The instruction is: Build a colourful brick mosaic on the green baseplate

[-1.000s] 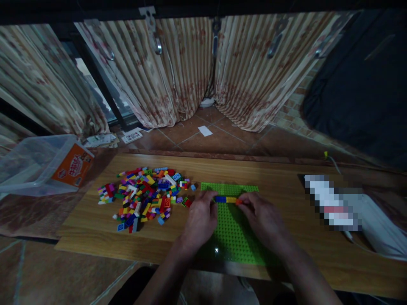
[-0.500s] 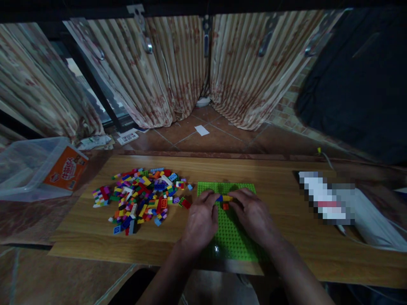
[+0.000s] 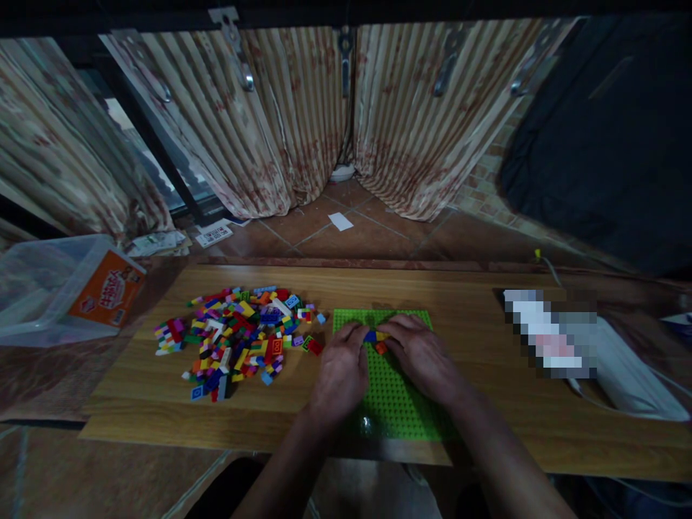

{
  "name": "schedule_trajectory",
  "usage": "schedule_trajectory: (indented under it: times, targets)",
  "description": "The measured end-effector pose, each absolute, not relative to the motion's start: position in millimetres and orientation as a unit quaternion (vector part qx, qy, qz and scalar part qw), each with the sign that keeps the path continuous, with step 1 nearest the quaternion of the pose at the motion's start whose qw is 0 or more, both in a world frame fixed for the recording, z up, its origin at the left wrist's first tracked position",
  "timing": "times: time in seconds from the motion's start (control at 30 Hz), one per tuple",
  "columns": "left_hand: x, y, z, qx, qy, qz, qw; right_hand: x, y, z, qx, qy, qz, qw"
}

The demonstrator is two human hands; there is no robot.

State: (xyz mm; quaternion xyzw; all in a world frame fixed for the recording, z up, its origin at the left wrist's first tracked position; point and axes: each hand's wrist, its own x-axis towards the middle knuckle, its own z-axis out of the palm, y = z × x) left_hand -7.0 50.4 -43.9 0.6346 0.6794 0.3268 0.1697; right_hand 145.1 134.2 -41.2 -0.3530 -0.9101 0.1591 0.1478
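Over the far part of a green studded baseplate [image 3: 392,407], my two hands meet at a few small toy bricks. My left hand [image 3: 342,367] is closed, its thumb and fingertips at a blue brick [image 3: 370,336]. From the other side my right hand [image 3: 424,355] closes its fingertips on a yellow brick [image 3: 382,336] that adjoins the blue one. Just below them, near the right fingers, shows an orange-red brick [image 3: 381,348]. Fingers hide part of these bricks, and whether they are pressed onto the studs I cannot tell.
Left of the baseplate, a pile of mixed bricks [image 3: 243,335] spreads over the wooden table [image 3: 292,418]. A clear plastic bin [image 3: 48,288] with an orange label stands beyond the table's left end. On the right lie a white tray-like object [image 3: 638,375] and a cable.
My right fingers have shifted slightly left and cover more of the yellow brick. The orange-red brick looks turned a little. My left hand stays at the blue brick.
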Motion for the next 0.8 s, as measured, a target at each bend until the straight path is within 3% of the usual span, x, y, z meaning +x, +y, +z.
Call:
schedule_trajectory:
  times: [0.23, 0.47, 0.57, 0.8]
  targets:
    - [-6.4, 54.5, -42.0, 0.598, 0.686, 0.363, 0.203, 145.2, 134.1, -48.9, -0.344, -0.915, 0.131, 0.165]
    - [-23.2, 51.8, -35.7, 0.431, 0.712, 0.521, 0.188, 151.1, 130.4, -44.2, -0.352, -0.900, 0.124, 0.225]
    - [-24.4, 53.3, -29.5, 0.382, 0.671, 0.563, 0.295, 153.7, 126.8, -40.5, -0.350, -0.890, 0.140, 0.257]
    - [-16.0, 52.6, -21.0, 0.189, 0.459, 0.571, 0.655, 151.6, 121.5, -42.6, -0.339, -0.875, 0.195, 0.284]
